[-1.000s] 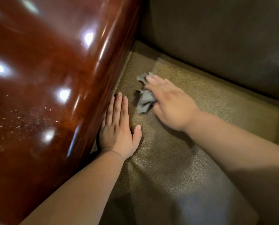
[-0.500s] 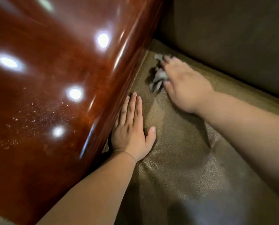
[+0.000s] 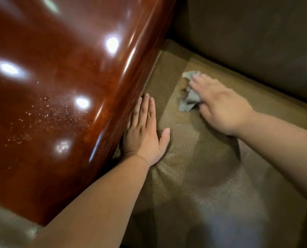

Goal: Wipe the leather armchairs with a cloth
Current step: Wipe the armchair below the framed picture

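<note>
**Cloth under the right hand on the armchair seat**

While the left hand (image 3: 145,133) lies flat on the seat cushion (image 3: 193,176), its fingers are straight and kept together, and the thumb stands out to the right. This hand holds nothing; its outer edge is against the glossy reddish-brown wooden armrest (image 3: 59,104), which fills the left part of the view. Bright light spots and many fine pale specks show on the polished wood.

Farther and to the right, the right hand (image 3: 220,106) presses a small grey cloth (image 3: 189,97) down on the olive-brown textured leather of the cushion. Its fingers are stretched over the cloth, not curled round it, and crumpled parts of the cloth stick out at the far end and on the left side of the fingers. The hand looks a little blurred.

The cloth is on the far part of the seat, near the dark leather backrest (image 3: 256,42) but not touching it, and well apart from the left hand. Both forearms are bare.
</note>
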